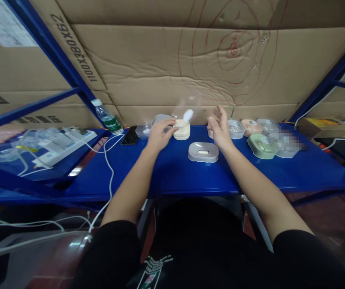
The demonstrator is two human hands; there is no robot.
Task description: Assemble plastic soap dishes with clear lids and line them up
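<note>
My left hand [159,133] reaches to a cream soap-box-like case [182,129] on the blue table [172,172]; its fingers curl against the case's left side. A clear lid [188,108], blurred by motion, stands raised above that case. My right hand [219,127] hovers just right of it with fingers spread and nothing in it. A grey case [203,152] lies on the table between my two hands, nearer to me.
Several more cases, pink [251,126], green [262,145] and clear, sit at the right. Clear lids [144,130], a black phone [130,136] and a water bottle [108,119] stand at the left. White cables [109,168] hang over the edge. Cardboard [190,64] backs the table.
</note>
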